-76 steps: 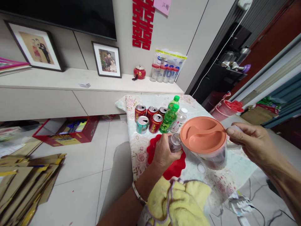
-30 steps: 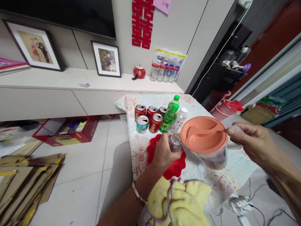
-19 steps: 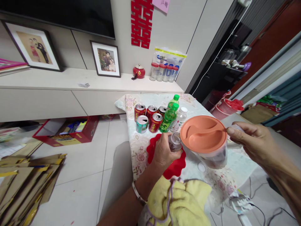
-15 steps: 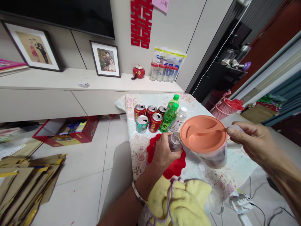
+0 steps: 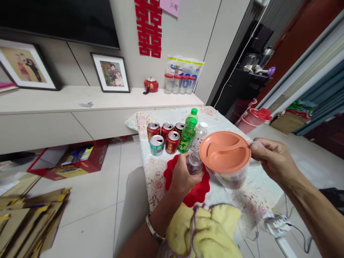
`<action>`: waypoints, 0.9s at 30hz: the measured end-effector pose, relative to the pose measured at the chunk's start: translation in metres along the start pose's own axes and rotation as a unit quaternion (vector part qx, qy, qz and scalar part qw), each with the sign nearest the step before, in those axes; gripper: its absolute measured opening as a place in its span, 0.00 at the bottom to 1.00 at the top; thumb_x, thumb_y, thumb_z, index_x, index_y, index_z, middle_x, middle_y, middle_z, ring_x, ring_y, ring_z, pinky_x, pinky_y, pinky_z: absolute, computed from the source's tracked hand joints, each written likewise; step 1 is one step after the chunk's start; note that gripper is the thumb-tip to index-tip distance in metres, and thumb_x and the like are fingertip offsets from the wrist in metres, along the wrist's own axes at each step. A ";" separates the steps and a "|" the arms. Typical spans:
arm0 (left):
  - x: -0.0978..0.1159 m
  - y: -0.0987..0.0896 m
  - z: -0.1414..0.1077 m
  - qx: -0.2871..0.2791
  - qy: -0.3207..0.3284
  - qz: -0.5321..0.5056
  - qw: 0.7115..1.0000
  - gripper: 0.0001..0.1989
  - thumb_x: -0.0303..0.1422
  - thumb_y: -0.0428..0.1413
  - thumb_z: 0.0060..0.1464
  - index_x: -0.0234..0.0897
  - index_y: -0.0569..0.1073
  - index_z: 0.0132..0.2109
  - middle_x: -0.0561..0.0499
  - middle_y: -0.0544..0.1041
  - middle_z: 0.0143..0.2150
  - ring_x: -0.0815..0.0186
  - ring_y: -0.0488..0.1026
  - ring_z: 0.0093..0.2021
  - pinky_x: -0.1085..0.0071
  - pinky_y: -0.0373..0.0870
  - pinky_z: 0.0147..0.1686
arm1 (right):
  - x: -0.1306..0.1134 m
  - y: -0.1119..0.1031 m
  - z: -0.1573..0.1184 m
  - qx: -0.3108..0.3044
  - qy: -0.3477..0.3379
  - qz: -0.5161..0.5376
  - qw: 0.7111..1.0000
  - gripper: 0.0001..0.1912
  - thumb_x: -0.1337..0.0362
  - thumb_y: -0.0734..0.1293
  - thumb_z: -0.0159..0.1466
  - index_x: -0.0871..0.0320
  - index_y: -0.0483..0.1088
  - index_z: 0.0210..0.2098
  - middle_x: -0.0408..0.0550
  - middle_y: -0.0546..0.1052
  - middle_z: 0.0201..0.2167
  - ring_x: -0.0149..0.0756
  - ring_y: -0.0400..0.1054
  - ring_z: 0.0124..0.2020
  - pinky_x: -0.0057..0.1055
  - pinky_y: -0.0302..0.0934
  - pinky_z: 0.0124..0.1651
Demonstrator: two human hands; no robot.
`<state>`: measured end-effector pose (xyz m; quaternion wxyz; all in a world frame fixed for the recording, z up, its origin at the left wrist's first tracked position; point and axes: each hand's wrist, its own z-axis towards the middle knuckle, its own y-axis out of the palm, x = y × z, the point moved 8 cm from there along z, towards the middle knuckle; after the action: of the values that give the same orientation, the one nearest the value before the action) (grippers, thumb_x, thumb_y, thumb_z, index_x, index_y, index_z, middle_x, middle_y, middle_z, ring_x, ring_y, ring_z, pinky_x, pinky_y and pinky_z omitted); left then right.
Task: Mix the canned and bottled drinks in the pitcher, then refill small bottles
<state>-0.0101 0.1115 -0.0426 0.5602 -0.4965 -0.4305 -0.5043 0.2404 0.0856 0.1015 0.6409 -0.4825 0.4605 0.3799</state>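
Note:
My left hand (image 5: 184,175) is wrapped round a small clear jar (image 5: 194,163), open-topped with something dark inside, above a red scalloped mat (image 5: 172,168). My right hand (image 5: 272,154) grips the handle side of a clear plastic pitcher (image 5: 233,179) with an orange lid (image 5: 225,150). The pitcher leans toward the jar, and its lid edge is close to the jar's mouth; whether they touch I cannot tell. Dark contents show dimly through the pitcher wall. A white round cap (image 5: 228,190) lies partly hidden beneath the pitcher.
Several drink cans (image 5: 172,142), two green bottles (image 5: 188,134) and a white-capped clear bottle (image 5: 201,134) stand behind the jar on the flowered tablecloth (image 5: 156,182). A yellow cloth (image 5: 206,229) lies at the near edge. Red-lidded jars (image 5: 176,84) stand on the white cabinet.
The view has shifted slightly, so the scene sits further left. The pitcher and jar remain held close together; the pitcher now covers more of the white cap.

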 end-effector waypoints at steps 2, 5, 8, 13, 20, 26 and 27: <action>0.004 0.002 0.000 -0.021 0.016 0.004 1.000 0.30 0.33 0.66 0.38 0.42 0.66 0.51 0.46 0.79 0.46 0.53 0.79 0.44 0.58 0.76 0.45 | 0.008 0.000 0.002 0.009 0.000 0.031 0.999 0.32 0.43 0.81 0.50 0.56 0.59 0.17 0.36 0.54 0.17 0.26 0.45 0.21 0.31 0.37 0.26; 0.009 0.000 0.000 -0.030 0.020 0.003 0.999 0.30 0.33 0.66 0.38 0.41 0.66 0.50 0.46 0.78 0.44 0.55 0.79 0.43 0.59 0.76 0.44 | 0.017 0.000 0.005 0.025 -0.004 0.056 0.998 0.33 0.42 0.80 0.49 0.55 0.58 0.16 0.35 0.51 0.17 0.26 0.42 0.21 0.31 0.36 0.25; 0.010 -0.002 0.001 -0.038 0.007 -0.001 0.999 0.29 0.33 0.67 0.37 0.41 0.67 0.49 0.48 0.78 0.42 0.57 0.79 0.40 0.62 0.77 0.42 | 0.025 -0.003 0.009 0.043 -0.005 0.081 0.996 0.32 0.42 0.80 0.48 0.54 0.58 0.16 0.34 0.49 0.17 0.27 0.40 0.20 0.31 0.35 0.24; 0.010 -0.003 0.001 -0.045 0.004 0.021 0.999 0.29 0.34 0.67 0.38 0.41 0.67 0.49 0.50 0.78 0.41 0.60 0.78 0.39 0.65 0.77 0.40 | 0.036 -0.017 0.012 0.088 -0.020 0.122 0.988 0.30 0.46 0.80 0.49 0.53 0.58 0.15 0.33 0.47 0.16 0.26 0.38 0.20 0.31 0.34 0.24; 0.010 -0.002 0.002 -0.056 -0.029 0.014 0.998 0.28 0.34 0.67 0.38 0.41 0.67 0.48 0.54 0.78 0.38 0.63 0.78 0.34 0.68 0.76 0.36 | 0.059 -0.036 0.013 0.147 -0.043 0.151 0.977 0.30 0.48 0.77 0.51 0.52 0.54 0.15 0.34 0.48 0.15 0.26 0.39 0.18 0.31 0.36 0.22; 0.011 -0.001 0.001 -0.050 -0.041 0.013 0.998 0.29 0.34 0.68 0.37 0.42 0.66 0.48 0.55 0.78 0.37 0.64 0.77 0.34 0.68 0.76 0.37 | 0.089 -0.036 0.015 0.192 -0.050 0.186 0.962 0.30 0.47 0.77 0.52 0.52 0.54 0.15 0.33 0.48 0.15 0.26 0.39 0.18 0.30 0.37 0.21; 0.011 0.000 0.001 -0.050 -0.042 0.011 0.998 0.29 0.34 0.68 0.37 0.42 0.66 0.47 0.55 0.78 0.37 0.64 0.77 0.35 0.67 0.76 0.37 | 0.092 -0.036 0.014 0.199 -0.051 0.191 0.960 0.30 0.46 0.77 0.51 0.52 0.54 0.16 0.32 0.48 0.15 0.26 0.39 0.18 0.30 0.37 0.21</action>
<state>-0.0089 0.1112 -0.0315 0.5219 -0.5488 -0.4226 -0.4978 0.3040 0.0946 0.0243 0.6619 -0.2282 0.5771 0.4205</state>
